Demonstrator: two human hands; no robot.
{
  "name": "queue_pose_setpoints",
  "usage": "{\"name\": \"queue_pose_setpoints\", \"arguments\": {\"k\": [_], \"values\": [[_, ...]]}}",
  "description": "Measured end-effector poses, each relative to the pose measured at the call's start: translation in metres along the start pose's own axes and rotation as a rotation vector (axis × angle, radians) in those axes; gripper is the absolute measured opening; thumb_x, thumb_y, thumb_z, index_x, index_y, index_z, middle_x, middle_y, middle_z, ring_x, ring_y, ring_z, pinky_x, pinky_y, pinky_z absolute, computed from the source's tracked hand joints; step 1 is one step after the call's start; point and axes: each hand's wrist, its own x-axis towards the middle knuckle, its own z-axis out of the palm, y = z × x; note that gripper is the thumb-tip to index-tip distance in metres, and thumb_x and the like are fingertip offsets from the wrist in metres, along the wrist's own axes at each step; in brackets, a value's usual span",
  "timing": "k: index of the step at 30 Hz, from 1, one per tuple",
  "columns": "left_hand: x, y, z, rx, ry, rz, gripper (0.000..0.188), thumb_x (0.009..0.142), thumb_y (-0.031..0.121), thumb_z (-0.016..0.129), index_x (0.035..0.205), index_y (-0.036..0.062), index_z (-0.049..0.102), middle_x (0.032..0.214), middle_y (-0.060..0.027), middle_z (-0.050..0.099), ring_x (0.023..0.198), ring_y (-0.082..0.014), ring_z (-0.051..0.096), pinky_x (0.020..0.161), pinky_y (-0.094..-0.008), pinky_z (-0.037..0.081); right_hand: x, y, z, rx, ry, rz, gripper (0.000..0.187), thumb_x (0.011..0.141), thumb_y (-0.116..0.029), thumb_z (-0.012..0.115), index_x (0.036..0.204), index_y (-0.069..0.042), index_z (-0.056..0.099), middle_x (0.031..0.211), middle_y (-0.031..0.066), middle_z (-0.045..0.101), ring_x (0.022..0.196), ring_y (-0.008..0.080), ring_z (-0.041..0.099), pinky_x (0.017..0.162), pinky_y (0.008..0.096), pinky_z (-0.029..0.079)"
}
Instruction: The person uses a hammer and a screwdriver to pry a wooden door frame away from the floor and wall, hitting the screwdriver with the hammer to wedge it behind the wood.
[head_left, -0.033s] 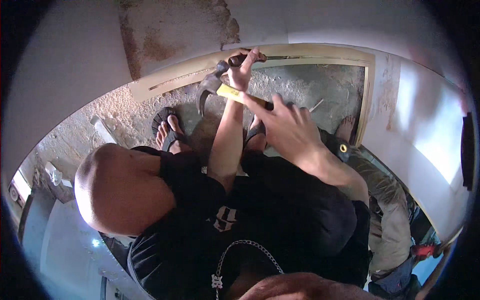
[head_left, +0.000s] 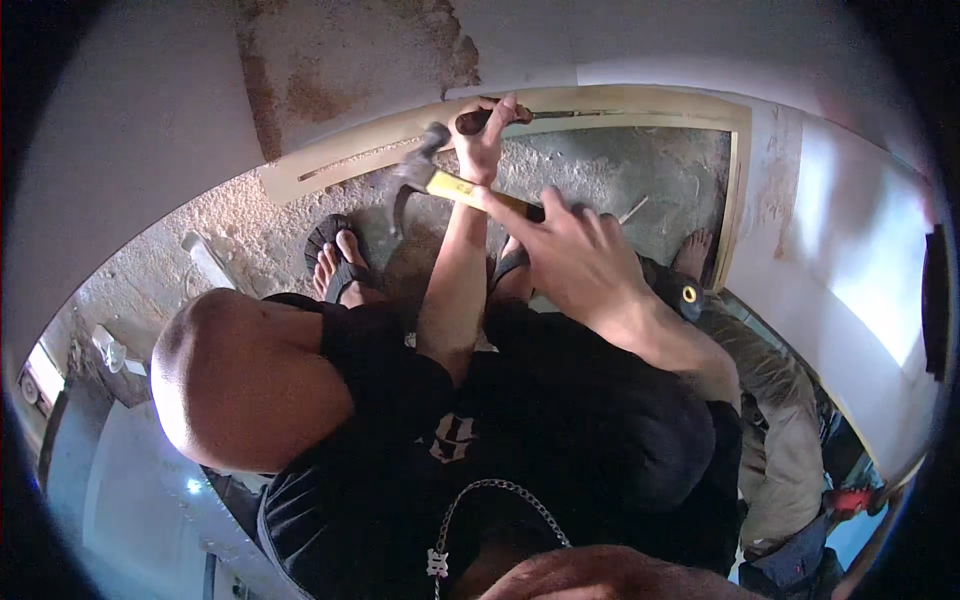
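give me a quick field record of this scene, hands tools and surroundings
view: head camera looking down the person's body
left hand: raised to the pale wooden frame, gripping a dark tool handle against it
right hand: gripping the yellow handle of a claw hammer
hammer position: head just below the frame, near the left hand
wall: white, with patches of bare plaster
floor: rough concrete inside the frame
feet: black sandals
nearby: another person crouched at lower right

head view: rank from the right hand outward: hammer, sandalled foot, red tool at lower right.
1. hammer: held in the right hand, head to its left.
2. sandalled foot: further left on the rough floor.
3. red tool: far lower right, by the frame edge.
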Motion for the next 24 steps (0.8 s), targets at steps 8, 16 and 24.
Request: {"name": "queue_pose_setpoints", "arguments": {"k": [8,16,24], "values": [[-0.004,-0.005,0.004,0.017,0.103,-0.009,0.023,0.087,0.017,0.073,0.08,-0.0033,0.065,0.079,-0.0121,0.072,0.073,-0.0176,0.068,0.074,-0.0292,0.056,0.008,0.019,0.01,0.085,0.003,0.003,0.065,0.089,-0.015,0.063,0.147,-0.027,0.038,0.091,0.0185,0.059,0.064,0.0272,0.067,0.052,0.0365,0.059],[-0.006,0.002,0.009,0.207,0.131,-0.053,0.018,0.086,0.014,0.073,0.076,-0.001,0.07,0.074,-0.0063,0.072,0.065,-0.0114,0.063,0.064,-0.0261,0.051,0.013,0.022,-0.004,0.141,-0.018,0.042,0.062,0.088,0.002,0.051,0.145,-0.021,0.042,0.095,0.0239,0.059,0.059,0.0238,0.066,0.049,0.0356,0.058],[-0.002,-0.001,0.006,0.165,0.042,-0.113,0.019,0.089,0.014,0.069,0.08,-0.0025,0.065,0.081,-0.0131,0.072,0.072,-0.017,0.07,0.069,-0.0278,0.057,0.005,0.014,-0.011,0.232,0.015,0.012,0.062,0.09,-0.008,0.058,0.144,-0.034,0.043,0.085,0.0113,0.056,0.057,0.0214,0.062,0.052,0.0344,0.057]]}}
